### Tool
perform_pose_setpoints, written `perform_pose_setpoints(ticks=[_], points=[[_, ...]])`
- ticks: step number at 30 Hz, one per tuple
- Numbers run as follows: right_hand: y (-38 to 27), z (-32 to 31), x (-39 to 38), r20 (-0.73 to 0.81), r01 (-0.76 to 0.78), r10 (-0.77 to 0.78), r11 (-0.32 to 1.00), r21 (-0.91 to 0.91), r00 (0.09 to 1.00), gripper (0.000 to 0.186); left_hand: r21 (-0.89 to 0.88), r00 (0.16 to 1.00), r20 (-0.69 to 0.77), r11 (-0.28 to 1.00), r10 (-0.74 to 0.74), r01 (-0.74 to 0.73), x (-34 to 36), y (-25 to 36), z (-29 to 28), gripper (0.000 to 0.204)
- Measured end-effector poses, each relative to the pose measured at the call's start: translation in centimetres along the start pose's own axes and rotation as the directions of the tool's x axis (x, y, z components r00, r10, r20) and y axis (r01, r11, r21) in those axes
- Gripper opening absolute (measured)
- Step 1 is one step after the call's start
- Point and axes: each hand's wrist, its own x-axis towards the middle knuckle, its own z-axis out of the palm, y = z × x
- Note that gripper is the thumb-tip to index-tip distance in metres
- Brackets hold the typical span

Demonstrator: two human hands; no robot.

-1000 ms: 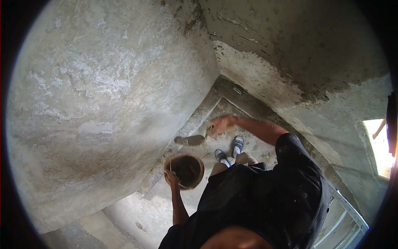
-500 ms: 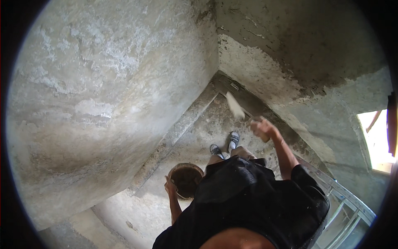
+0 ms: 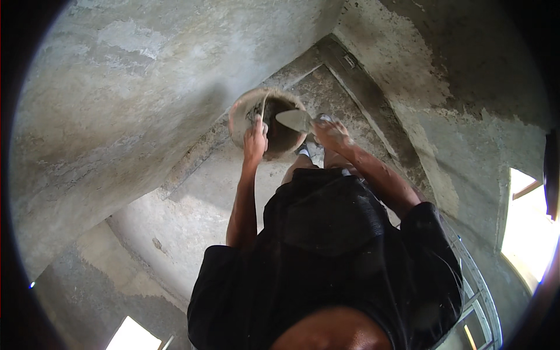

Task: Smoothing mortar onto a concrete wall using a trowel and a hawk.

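My left hand [image 3: 255, 141] is closed around the thin handle of a round, mortar-smeared bucket [image 3: 238, 123], holding it up in front of me. The bucket tilts so that its dark inside shows; how much it contains is hard to tell. In my right hand [image 3: 332, 135] is a pointed trowel, gripped at the handle. Its grey, smeared blade [image 3: 293, 120] reaches left over the bucket's opening. Whether the blade touches anything inside cannot be seen.
Rough plastered walls meet in a corner ahead; the left wall [image 3: 134, 111] runs close beside the bucket. A low ledge [image 3: 356, 76] follows the wall base. A metal ladder [image 3: 481, 303] stands at lower right, near a bright window opening [image 3: 528, 224].
My left hand has raised the bucket from my left side to the front. The trowel has come from the right, out before the corner, back over the bucket's opening.
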Motion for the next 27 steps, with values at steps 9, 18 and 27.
perform_pose_setpoints(ticks=[9, 18, 27], points=[[-2.1, -3.4, 8.8, -0.02, 0.105, -0.259, 0.458, -0.883, 0.966, 0.027, 0.139, 0.758, -0.353, 0.832, 0.548, -0.536, 3.0, 16.3, -0.9, 0.046], [8.7, -2.5, 7.3, 0.187, 0.23, -0.177, 0.92, -0.317, 0.966, 0.022, -0.116, 0.871, -0.203, 0.873, 0.447, -0.475, 2.9, 23.5, 5.8, 0.044], [12.1, 1.2, 0.8, 0.248, 0.122, -0.144, 0.987, 0.1, 0.958, 0.037, -0.285, 0.929, -0.104, 0.884, 0.355, -0.37, -1.2, 27.1, 11.7, 0.047]])
